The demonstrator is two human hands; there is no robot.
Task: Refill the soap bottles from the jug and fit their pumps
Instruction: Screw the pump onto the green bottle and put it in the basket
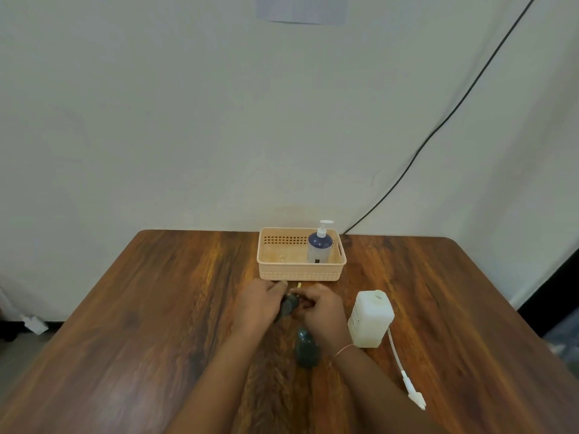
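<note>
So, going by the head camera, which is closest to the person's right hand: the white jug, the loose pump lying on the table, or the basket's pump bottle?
From the right hand:
1. White jug, just to its right.
2. Pump bottle, beyond it in the basket.
3. Loose pump, near the table's front right.

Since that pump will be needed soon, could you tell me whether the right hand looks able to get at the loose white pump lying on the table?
Probably yes. The pump lies in the open by the right forearm, with nothing on it, but the right hand is busy on a dark bottle and must let go first.
</note>
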